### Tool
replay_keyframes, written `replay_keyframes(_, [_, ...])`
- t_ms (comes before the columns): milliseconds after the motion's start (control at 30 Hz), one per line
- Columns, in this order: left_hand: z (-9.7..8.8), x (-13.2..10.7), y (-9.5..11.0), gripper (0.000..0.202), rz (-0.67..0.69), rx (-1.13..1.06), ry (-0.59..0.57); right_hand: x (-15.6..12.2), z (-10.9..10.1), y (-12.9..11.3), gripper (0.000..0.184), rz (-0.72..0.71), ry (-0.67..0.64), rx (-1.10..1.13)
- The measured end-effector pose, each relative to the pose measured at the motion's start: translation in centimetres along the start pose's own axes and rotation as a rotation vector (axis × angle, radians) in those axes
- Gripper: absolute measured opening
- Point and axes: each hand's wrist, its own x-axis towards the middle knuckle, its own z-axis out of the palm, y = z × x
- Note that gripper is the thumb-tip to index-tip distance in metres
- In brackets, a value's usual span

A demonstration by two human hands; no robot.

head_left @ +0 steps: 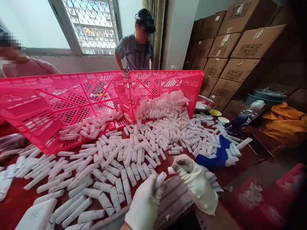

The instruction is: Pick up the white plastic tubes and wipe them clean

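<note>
Both my hands wear white gloves and sit low at the table's near edge. My left hand (145, 204) is closed around a short white tube (160, 178) that sticks up from its fingers. My right hand (195, 180) is curled in a pinch just right of that tube, and what its fingers hold is hidden. Many white paper-like tubes (134, 153) lie scattered over the dark red table (14, 201) in front of me.
Two pink plastic crates (72, 99) lie tipped on their sides, spilling tubes. A blue cloth (219, 156) lies right of my hands. Two other people stand beyond the crates. Stacked cardboard boxes (240, 48) fill the right. A metal bowl (205, 103) and small dishes sit nearby.
</note>
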Motion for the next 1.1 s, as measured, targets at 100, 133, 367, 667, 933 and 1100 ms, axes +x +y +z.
replay_keyframes(100, [0.2,0.0,-0.2,0.011,-0.091,-0.132,-0.032,-0.4,-0.1,-0.7,0.021,0.011,-0.114,-0.211])
replay_keyframes(133, [0.1,-0.1,-0.2,0.013,-0.12,-0.193,-0.048,-0.4,-0.1,-0.7,0.02,0.025,-0.155,-0.25])
replay_keyframes(367, [-1.0,-0.6,0.5,0.017,-0.137,-0.339,-0.145,0.1,-0.4,-0.5,0.034,0.263,-0.276,0.128])
replay_keyframes(667, [-0.2,-1.0,-0.9,0.019,-0.059,-0.106,-0.05,0.1,-1.1,-0.5,0.04,0.319,-0.305,0.106])
replay_keyframes(933, [0.5,-1.3,-0.1,0.019,-0.074,-0.244,-0.023,-1.3,0.7,-1.0,0.032,0.107,-0.328,-0.198])
replay_keyframes(1100, [1.3,-1.3,-0.5,0.02,-0.153,-0.184,0.016,-2.4,0.3,0.5,0.039,0.095,-0.074,0.0])
